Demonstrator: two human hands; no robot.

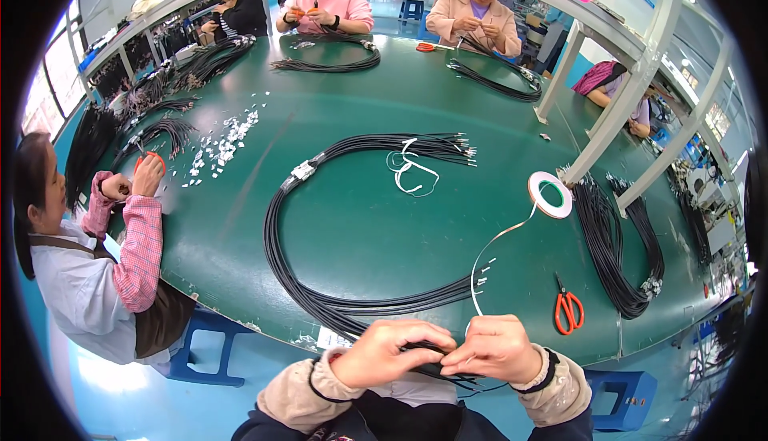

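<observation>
Hidden or unclear: the cable ends inside the two hands are covered by fingers; where the strip of white tape (500, 237) ends at the hands cannot be made out; the lower edge cuts off both forearms

Left hand (390, 351): one, fingers curled shut around the near end of the black cable bundle (320, 305), at the front edge of the worktop (376, 225)

Right hand (494, 347): one, closed on the same bundle end, touching the left hand, the white tape rising from it

Black cable bundle: one large loop, running from the hands across the green worktop, its far end fanned out with bare tips; a white tie binds it near the top left

Tape roll (550, 195): one, white and green, standing on the worktop, right of the loop, joined to the strip

Scissors (568, 311): one pair, orange handles, lying just right of the hands

White cord (410, 171): one loose tangle beside the fanned tips

Further black bundles: one at right (620, 257), several at the far side, count unclear

Other people: five seated around the worktop, partly cut off
</observation>
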